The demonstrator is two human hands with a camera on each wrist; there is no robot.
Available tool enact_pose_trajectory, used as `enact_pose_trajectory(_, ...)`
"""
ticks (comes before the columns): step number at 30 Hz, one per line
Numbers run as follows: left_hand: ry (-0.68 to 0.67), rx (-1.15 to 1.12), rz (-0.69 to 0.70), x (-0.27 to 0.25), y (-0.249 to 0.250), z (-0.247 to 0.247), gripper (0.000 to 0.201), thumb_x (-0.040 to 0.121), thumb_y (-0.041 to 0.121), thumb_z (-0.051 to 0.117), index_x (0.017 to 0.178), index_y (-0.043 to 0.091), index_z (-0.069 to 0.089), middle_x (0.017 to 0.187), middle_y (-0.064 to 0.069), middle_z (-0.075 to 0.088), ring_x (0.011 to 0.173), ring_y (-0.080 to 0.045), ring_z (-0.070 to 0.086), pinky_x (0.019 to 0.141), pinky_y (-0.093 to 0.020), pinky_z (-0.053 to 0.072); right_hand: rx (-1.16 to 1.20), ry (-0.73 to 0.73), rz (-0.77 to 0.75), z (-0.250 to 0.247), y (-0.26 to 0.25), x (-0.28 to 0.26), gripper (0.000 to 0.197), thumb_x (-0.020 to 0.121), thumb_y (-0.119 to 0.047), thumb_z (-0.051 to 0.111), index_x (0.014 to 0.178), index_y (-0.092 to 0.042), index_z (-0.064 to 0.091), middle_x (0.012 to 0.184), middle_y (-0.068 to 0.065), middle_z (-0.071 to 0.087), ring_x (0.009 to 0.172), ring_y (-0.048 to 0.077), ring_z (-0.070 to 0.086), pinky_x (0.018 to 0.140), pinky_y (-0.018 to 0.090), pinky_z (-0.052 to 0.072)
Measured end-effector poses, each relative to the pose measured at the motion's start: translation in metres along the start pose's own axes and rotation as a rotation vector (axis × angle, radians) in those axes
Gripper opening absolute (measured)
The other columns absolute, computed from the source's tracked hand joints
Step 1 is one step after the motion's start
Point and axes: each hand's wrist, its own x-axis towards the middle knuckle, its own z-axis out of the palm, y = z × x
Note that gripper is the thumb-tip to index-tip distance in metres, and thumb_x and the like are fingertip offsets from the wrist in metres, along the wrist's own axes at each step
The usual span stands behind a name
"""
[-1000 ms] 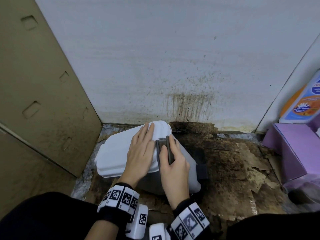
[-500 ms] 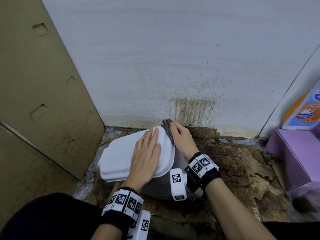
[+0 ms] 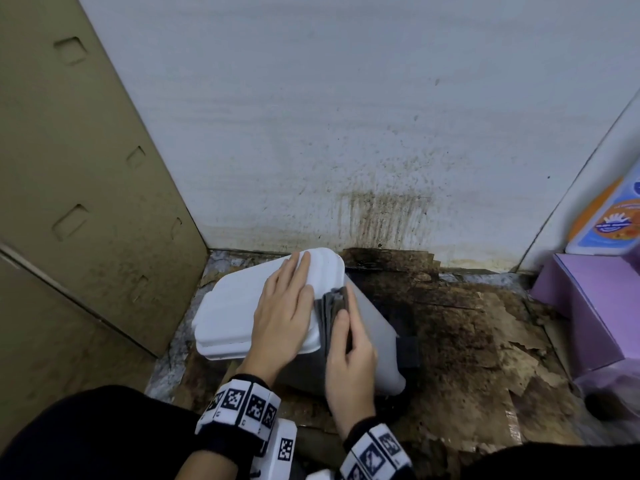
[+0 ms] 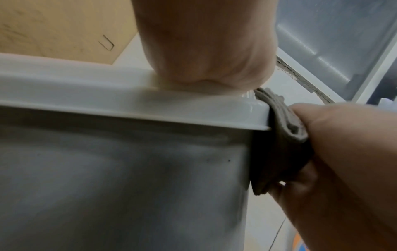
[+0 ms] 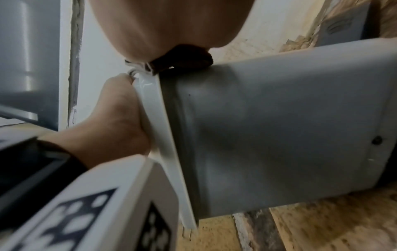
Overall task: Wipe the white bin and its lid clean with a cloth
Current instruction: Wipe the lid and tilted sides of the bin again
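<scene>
The white bin stands tilted on the floor with its white lid closed and facing up-left. My left hand lies flat on the lid, fingers straight. A folded grey cloth sits against the bin's right side just under the lid's edge, and my right hand grips and presses it there. In the left wrist view the cloth is wedged between the right hand and the lid rim. From the right wrist the bin wall fills the frame, cloth above it.
A brown cardboard panel closes off the left. The white wall behind is stained brown near the floor. A purple box and an orange-and-blue bottle stand at the right. Torn, dirty cardboard covers the floor.
Half a second ago my right hand held the cloth at the lid's far corner; it has slid back toward me along the bin's right side. The left hand stays on the lid.
</scene>
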Motion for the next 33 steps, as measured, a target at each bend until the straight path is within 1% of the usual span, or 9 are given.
enact_pose_trajectory(4, -0.007, 0.003, -0.003, -0.004, -0.002, -0.007, 0.052, 0.099, 0.04, 0.01, 0.151, 0.037, 0.013, 0.156, 0.026, 0.006, 0.149, 0.002, 0.01, 0.12, -0.016, 0.005, 0.009, -0.025, -0.027, 0.009, -0.001, 0.008, 0.042, 0.106, -0.031, 0.038, 0.148, -0.033, 0.04, 0.153, -0.019, 0.043, 0.142, -0.007, 0.034, 0.12, 0.033, 0.032)
enact_pose_trajectory(8, -0.006, -0.041, -0.04, -0.004, -0.009, -0.006, 0.069, 0.095, 0.053, 0.006, 0.16, 0.033, 0.017, 0.168, 0.017, 0.012, 0.153, 0.001, 0.007, 0.124, -0.021, 0.008, 0.037, -0.139, 0.026, 0.0, -0.01, 0.04, 0.042, 0.108, -0.03, 0.039, 0.148, -0.039, 0.036, 0.152, -0.018, 0.044, 0.139, -0.004, 0.04, 0.118, 0.03, 0.035)
enact_pose_trajectory(12, -0.017, -0.025, -0.023, -0.006, -0.004, -0.001, 0.074, 0.091, 0.054, 0.003, 0.161, 0.032, 0.017, 0.169, 0.014, 0.011, 0.154, 0.0, 0.007, 0.125, -0.025, 0.01, -0.117, -0.239, 0.075, -0.01, -0.022, 0.091, 0.042, 0.108, -0.035, 0.039, 0.149, -0.027, 0.046, 0.105, -0.026, 0.063, 0.092, -0.003, 0.066, 0.081, 0.008, 0.049)
enact_pose_trajectory(14, -0.014, -0.018, -0.02, -0.007, -0.001, 0.0, 0.075, 0.091, 0.053, 0.003, 0.161, 0.03, 0.017, 0.17, 0.013, 0.012, 0.153, -0.002, 0.008, 0.124, -0.024, 0.01, -0.204, -0.342, 0.071, -0.014, -0.026, 0.116, 0.042, 0.107, -0.04, 0.037, 0.137, -0.021, 0.061, 0.102, -0.015, 0.07, 0.1, 0.006, 0.065, 0.09, 0.018, 0.05)
enact_pose_trajectory(18, 0.007, -0.029, -0.016, -0.009, -0.004, -0.001, 0.073, 0.093, 0.053, 0.006, 0.161, 0.031, 0.021, 0.169, 0.013, 0.016, 0.153, -0.005, 0.014, 0.123, -0.027, 0.015, -0.333, -0.531, 0.078, -0.015, -0.027, 0.142, 0.056, 0.106, -0.051, 0.03, 0.083, -0.005, 0.052, 0.065, 0.007, 0.046, 0.059, 0.014, 0.044, 0.065, 0.032, 0.034)
enact_pose_trajectory(20, 0.01, -0.036, -0.021, -0.009, -0.004, 0.0, 0.071, 0.094, 0.054, 0.008, 0.161, 0.033, 0.022, 0.168, 0.015, 0.018, 0.152, -0.006, 0.016, 0.123, -0.028, 0.018, -0.383, -0.557, 0.084, -0.012, -0.024, 0.151, 0.059, 0.106, -0.05, 0.028, 0.085, 0.001, 0.047, 0.071, 0.019, 0.042, 0.062, 0.019, 0.043, 0.065, 0.036, 0.032)
enact_pose_trajectory(23, 0.011, -0.04, -0.03, -0.009, -0.003, 0.001, 0.07, 0.095, 0.054, 0.009, 0.161, 0.034, 0.022, 0.168, 0.017, 0.018, 0.151, -0.005, 0.017, 0.122, -0.03, 0.02, -0.388, -0.559, 0.1, -0.01, -0.024, 0.152, 0.056, 0.106, -0.048, 0.028, 0.088, 0.001, 0.048, 0.074, 0.013, 0.047, 0.066, 0.02, 0.046, 0.067, 0.035, 0.034)
enact_pose_trajectory(27, 0.013, -0.041, -0.033, -0.011, -0.001, 0.001, 0.065, 0.1, 0.05, 0.016, 0.162, 0.03, 0.02, 0.168, 0.018, 0.018, 0.15, -0.001, 0.017, 0.12, -0.021, 0.016, -0.241, -0.448, 0.11, -0.015, -0.019, 0.13, 0.047, 0.107, -0.046, 0.031, 0.119, -0.016, 0.065, 0.113, 0.003, 0.069, 0.106, 0.015, 0.062, 0.097, 0.035, 0.046)
enact_pose_trajectory(33, 0.029, -0.05, -0.083, -0.003, 0.002, 0.006, 0.053, 0.11, 0.028, 0.031, 0.162, 0.025, 0.019, 0.168, 0.015, 0.019, 0.15, 0.0, 0.015, 0.118, -0.015, 0.009, -0.012, -0.116, 0.068, -0.008, -0.013, 0.067, 0.043, 0.107, -0.034, 0.041, 0.15, -0.036, 0.041, 0.152, -0.013, 0.047, 0.138, 0.006, 0.046, 0.117, 0.035, 0.037)
